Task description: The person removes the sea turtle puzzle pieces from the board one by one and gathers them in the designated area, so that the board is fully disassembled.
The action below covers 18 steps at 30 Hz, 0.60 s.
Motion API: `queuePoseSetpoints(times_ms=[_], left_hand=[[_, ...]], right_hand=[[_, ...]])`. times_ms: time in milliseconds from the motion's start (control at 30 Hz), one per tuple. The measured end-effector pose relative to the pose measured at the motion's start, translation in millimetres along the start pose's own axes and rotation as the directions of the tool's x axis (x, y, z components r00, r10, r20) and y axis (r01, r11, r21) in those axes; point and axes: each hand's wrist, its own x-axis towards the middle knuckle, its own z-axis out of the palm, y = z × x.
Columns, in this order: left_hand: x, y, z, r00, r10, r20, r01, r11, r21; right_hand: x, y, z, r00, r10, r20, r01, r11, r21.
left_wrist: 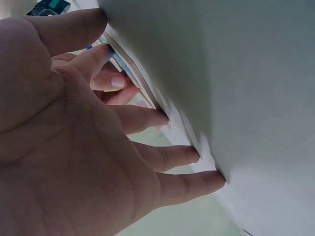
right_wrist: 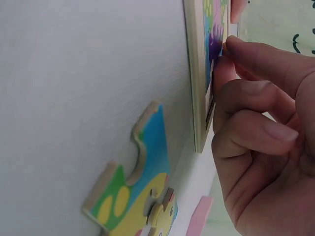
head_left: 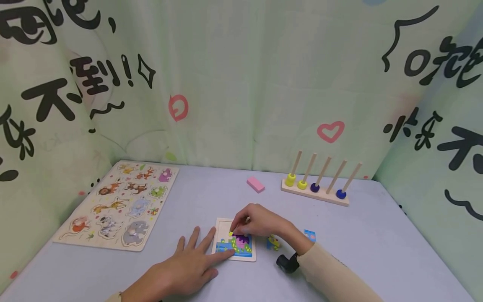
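Note:
A small wooden jigsaw tray (head_left: 222, 225) lies at the front middle of the table, its lower part filled with blue, green, pink and purple pieces. My left hand (head_left: 185, 268) is spread flat, fingers straight, with the index fingertip on the tray's lower pieces; in the left wrist view its other fingertips (left_wrist: 211, 181) rest on the tabletop. At the tray's upper part, my right hand (head_left: 260, 220) pinches a puzzle piece (right_wrist: 216, 46) between thumb and index finger, largely hidden by the fingers. Beside the tray lie loose yellow, blue and green pieces (right_wrist: 157, 142).
A large animal puzzle board (head_left: 118, 205) lies at the left. At the back stand a pink block (head_left: 255, 184) and a five-peg wooden stand (head_left: 320, 194) with yellow and dark blue beads. Another blue puzzle piece (head_left: 310, 235) lies beyond the right forearm. Printed curtains enclose the table.

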Motion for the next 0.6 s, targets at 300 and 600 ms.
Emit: queuePoseSetpoints(times_ms=[300,600], left_hand=[[-0.1,-0.2,0.1,1.0,-0.001,-0.008,0.001,1.0,-0.002],[-1.4,0.1,0.5,1.0,0.012,-0.017,-0.012,1.0,-0.006]], right_hand=[[0.9,-1.5,-0.1,1.0,0.009,0.01,-0.009,1.0,0.01],[-0.4,-0.7,1.5,1.0,-0.003,-0.001,0.003,1.0,0.006]])
